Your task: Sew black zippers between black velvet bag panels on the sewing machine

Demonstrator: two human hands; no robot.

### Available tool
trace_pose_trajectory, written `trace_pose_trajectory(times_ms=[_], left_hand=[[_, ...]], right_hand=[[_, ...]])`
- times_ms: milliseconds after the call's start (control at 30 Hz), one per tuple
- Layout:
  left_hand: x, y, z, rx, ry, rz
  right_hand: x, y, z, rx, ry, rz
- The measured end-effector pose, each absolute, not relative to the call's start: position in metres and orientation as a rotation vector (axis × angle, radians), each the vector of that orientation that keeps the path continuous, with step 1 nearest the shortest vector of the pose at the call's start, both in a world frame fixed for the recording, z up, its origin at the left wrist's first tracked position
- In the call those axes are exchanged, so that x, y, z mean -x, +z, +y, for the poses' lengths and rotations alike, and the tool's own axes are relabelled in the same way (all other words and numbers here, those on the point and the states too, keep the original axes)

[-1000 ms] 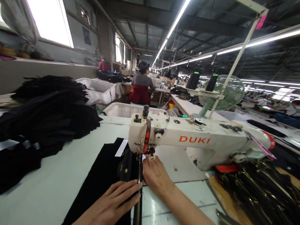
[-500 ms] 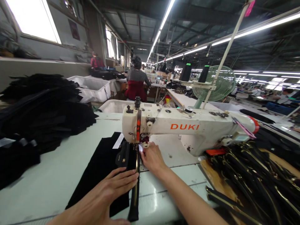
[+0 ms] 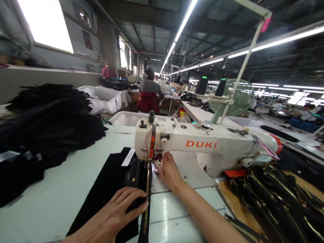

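A flat piece of black fabric (image 3: 101, 189) lies under the needle end of the white sewing machine (image 3: 177, 140). Along its right edge runs a black zipper strip (image 3: 147, 182) with gold teeth, passing beneath the presser foot. My left hand (image 3: 124, 206) rests on fabric and strip, thumb apart from the fingers, fingertips touching the zipper. Beside the needle, my right hand (image 3: 169, 172) has its fingers bent round a small pale, shiny thing that I cannot make out. A black patch with a small gold fitting (image 3: 133, 180) sits on the fabric near the zipper.
Black cut pieces (image 3: 50, 125) are heaped at the left. Many gold-toothed zipper strips (image 3: 273, 199) lie on a wooden board at the right. White bins (image 3: 101, 98) stand behind the machine, near a seated person (image 3: 149, 91). Thread cones (image 3: 201, 86) and a green fan (image 3: 240, 96) rise behind.
My left hand's fingers have drawn back a little and bent, the thumb now at the zipper. My right hand's fingers have lifted slightly beside the needle. The whole view has shifted slightly.
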State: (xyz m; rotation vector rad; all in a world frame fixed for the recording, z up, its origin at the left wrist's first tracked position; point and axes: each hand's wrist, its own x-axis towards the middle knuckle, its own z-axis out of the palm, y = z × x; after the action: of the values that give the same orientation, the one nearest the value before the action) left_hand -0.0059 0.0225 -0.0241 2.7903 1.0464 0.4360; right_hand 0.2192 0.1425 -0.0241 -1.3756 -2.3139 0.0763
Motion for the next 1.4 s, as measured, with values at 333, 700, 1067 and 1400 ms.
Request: trace_pose_trajectory(times_ms=[333,700,1067,1400], left_hand=[[0.004,-0.018,0.054,-2.786,0.505,0.88],[0.009,-0.009,0.075,-2.665,0.363,1.046],[0.009,-0.004,0.077,-2.499,0.262,1.151],[0.013,-0.02,0.09,-2.369,0.177,1.301]], right_hand=[[-0.229,-0.049,0.113,0.915,0.117,-2.426],[-0.23,-0.048,0.116,0.799,-0.023,-2.308],[-0.232,-0.039,0.11,0.62,0.226,-2.362],[-0.228,-0.04,0.113,0.727,0.153,-2.329]])
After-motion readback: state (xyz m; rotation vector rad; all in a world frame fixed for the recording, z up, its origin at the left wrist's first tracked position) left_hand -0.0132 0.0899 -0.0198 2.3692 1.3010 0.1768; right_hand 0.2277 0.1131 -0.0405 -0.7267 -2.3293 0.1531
